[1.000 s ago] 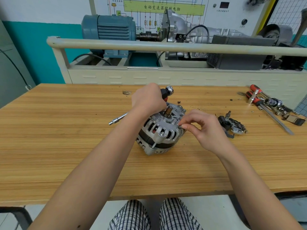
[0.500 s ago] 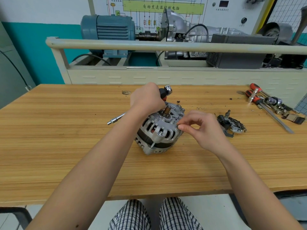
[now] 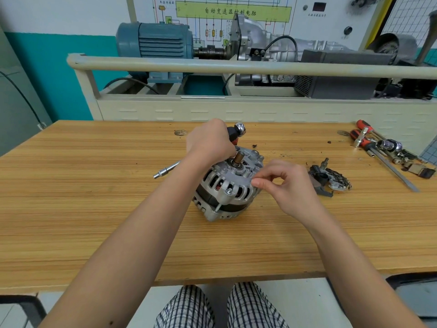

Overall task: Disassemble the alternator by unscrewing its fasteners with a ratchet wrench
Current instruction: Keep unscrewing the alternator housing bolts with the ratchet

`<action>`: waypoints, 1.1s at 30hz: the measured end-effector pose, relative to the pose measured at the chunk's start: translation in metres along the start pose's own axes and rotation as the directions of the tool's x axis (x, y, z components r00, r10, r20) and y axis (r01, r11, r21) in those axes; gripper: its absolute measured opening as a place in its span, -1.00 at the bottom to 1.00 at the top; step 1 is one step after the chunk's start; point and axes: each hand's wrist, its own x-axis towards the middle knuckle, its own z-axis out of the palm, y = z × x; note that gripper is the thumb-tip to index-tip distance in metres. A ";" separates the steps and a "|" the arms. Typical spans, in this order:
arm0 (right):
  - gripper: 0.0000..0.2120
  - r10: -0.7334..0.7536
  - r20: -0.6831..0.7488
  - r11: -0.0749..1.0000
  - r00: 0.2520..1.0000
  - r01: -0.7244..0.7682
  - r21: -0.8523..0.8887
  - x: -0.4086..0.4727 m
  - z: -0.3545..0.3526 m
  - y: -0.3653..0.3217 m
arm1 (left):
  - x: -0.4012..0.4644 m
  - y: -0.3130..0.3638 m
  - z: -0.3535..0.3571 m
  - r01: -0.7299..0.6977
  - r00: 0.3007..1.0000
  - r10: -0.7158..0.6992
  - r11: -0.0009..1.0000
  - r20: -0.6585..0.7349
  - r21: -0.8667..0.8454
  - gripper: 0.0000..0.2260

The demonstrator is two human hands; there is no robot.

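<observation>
Alternator: stands mid-worktop, shaft up, tilted slightly.
Left hand: fingers curled round the ratchet wrench handle, resting on the housing's far side.
Right hand: fingertips pinch at the housing's right edge, likely a loosened fastener.
Advice: brace the housing; spin the fastener out straight.
Hidden: the pinched part and the wrench's lower handle.

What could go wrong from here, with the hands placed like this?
The alternator stands tilted and unclamped on the table, so it may roll or slip. The right hand pinches something small at its rim; that could drop. The left hand also holds the wrench, so its steadying grip looks weak.
</observation>
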 end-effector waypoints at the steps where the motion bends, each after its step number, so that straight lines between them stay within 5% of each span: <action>1: -0.95 -0.006 0.002 1.000 1.000 0.006 0.008 0.000 0.000 0.000 | 0.000 0.000 0.000 -0.002 1.000 0.002 1.000 0.000 -0.001 -0.72; 9: -0.85 0.036 0.108 0.984 0.993 -0.055 0.171 -0.001 -0.013 0.005 | 0.000 0.000 0.001 -0.004 1.000 0.004 1.000 -0.001 0.004 -0.75; 18: -0.86 -0.003 -0.014 0.999 1.000 0.003 0.036 0.002 0.002 0.002 | -0.002 0.001 0.000 -0.008 1.000 0.008 1.000 -0.016 -0.003 -0.80; 22: -0.76 -0.055 0.046 0.995 0.997 0.051 0.089 0.002 -0.002 0.003 | -0.002 0.000 0.000 -0.005 1.000 0.004 1.000 -0.016 -0.011 -0.79; 27: -0.84 0.051 0.086 0.967 0.995 -0.071 0.246 -0.001 -0.010 0.005 | -0.001 0.001 0.001 -0.001 1.000 0.001 1.000 -0.015 -0.014 -0.74; 33: -0.90 0.028 -0.028 0.998 0.999 -0.027 0.049 0.001 0.002 -0.001 | -0.002 0.000 0.000 -0.007 1.000 0.007 1.000 -0.009 -0.016 -0.73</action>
